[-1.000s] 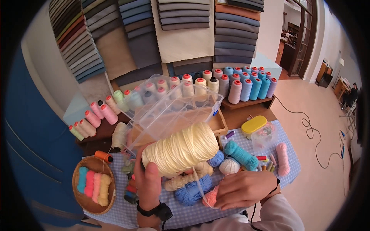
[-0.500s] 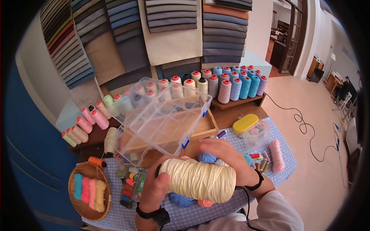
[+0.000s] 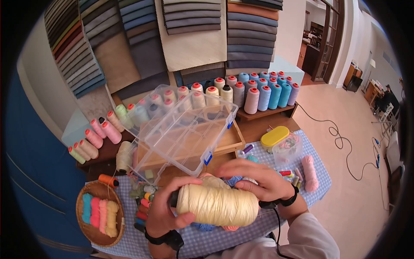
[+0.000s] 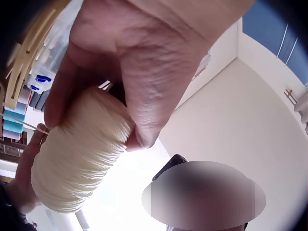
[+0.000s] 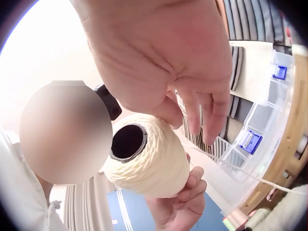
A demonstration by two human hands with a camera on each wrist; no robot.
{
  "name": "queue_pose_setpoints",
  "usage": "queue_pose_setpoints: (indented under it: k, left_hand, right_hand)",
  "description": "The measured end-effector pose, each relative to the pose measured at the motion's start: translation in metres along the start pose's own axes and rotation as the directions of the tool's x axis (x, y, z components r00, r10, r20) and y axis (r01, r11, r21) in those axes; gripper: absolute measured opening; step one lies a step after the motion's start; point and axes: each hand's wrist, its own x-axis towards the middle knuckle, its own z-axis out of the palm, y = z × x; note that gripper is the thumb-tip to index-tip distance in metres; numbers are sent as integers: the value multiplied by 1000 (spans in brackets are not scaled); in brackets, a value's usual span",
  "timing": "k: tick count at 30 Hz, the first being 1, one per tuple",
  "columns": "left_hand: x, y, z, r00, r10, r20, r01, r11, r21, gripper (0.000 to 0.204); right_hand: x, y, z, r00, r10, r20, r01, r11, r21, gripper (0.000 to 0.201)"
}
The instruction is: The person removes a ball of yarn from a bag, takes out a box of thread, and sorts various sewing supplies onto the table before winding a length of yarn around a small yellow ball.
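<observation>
A large cone of cream yarn [image 3: 220,205] lies almost level above the table's front. My left hand [image 3: 166,203] grips its left end, thumb in front and fingers behind; the left wrist view shows this hand [image 4: 139,53] around the cone [image 4: 82,154]. Over the cone's right end, my right hand [image 3: 263,179] has its fingers extended. In the right wrist view, the thumb of that hand [image 5: 163,53] is at the cone [image 5: 159,163], whose hollow dark core shows. A thin strand [image 5: 260,179] runs off to the side; whether the right fingers touch it, I cannot tell.
Behind the hands, a clear compartment box [image 3: 185,138] rests open on a wooden tray [image 3: 230,146]. A basket of small skeins [image 3: 82,228] stands left. Right are a yellow-lidded box [image 3: 274,136] and pink yarn [image 3: 309,175]. Thread cones [image 3: 251,101] line the back.
The cone has come lower and rightward from its raised position, with my left hand still around it. My right hand has moved from the table's front right up to the cone's right end.
</observation>
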Motion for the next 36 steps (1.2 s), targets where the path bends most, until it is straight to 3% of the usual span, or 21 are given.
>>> queue_pose_setpoints:
  k: [2,3,6,8,10,14,16,20,22,24,26,28,30,31,33,34,36]
  left_hand:
    - [2,-1,1,998,-10,67,9,1000,3,73]
    - [3,-3,4,997,16,77,-11,998,-66,74]
    - [2,-4,5,996,26,86,-11,985,-172,75]
    - [4,-3,5,996,17,92,3,979,-205,75]
    - [3,-4,6,997,-2,77,19,974,-225,75]
    - [5,-3,3,993,18,121,0,989,-149,72]
    - [6,-5,2,983,50,175,-37,996,-79,69]
    - [7,-2,-1,985,45,164,-53,997,48,64]
    - [10,-1,1,992,89,92,-111,957,269,64]
    - [12,-2,9,994,104,45,-113,950,292,64]
    - [12,-4,13,992,123,-3,-116,941,319,64]
    - [8,-8,16,976,161,-147,-78,888,453,67]
    - [5,-10,21,963,176,-205,-92,926,366,69]
    - [4,-10,22,946,181,-268,-104,954,280,71]
    - [3,-5,26,914,149,-379,-93,983,161,77]
    - [4,-6,27,915,146,-376,-93,983,156,77]
    - [6,-8,26,824,160,-544,-158,986,51,84]
  right_hand:
    - [1,8,0,980,-84,180,51,982,179,38]
    - [3,11,-2,951,-79,298,4,969,245,48]
    - [1,12,1,941,-86,326,-25,947,320,52]
    - [-1,12,2,956,-32,292,-52,960,276,53]
    - [-4,13,3,972,47,228,-92,977,193,39]
    - [-5,20,2,979,23,202,-54,988,147,22]
    - [-6,12,-3,932,251,260,-316,916,248,17]
    - [-13,8,-10,939,326,111,-344,880,328,20]
    - [-13,-1,-11,971,234,-57,-210,938,275,21]
    - [-17,-8,-13,975,214,-63,-188,940,286,21]
    - [-17,-17,-12,995,-63,-72,78,970,231,21]
    - [-17,-25,-10,994,-100,-42,108,953,284,21]
    - [-14,-25,-6,911,-400,101,350,879,323,22]
    - [-16,-26,-4,912,-398,96,351,882,313,22]
    - [-23,-28,3,879,-342,333,127,840,528,22]
    - [-23,-27,4,881,-336,333,123,842,525,22]
    - [-24,-26,7,810,-264,523,-21,879,476,29]
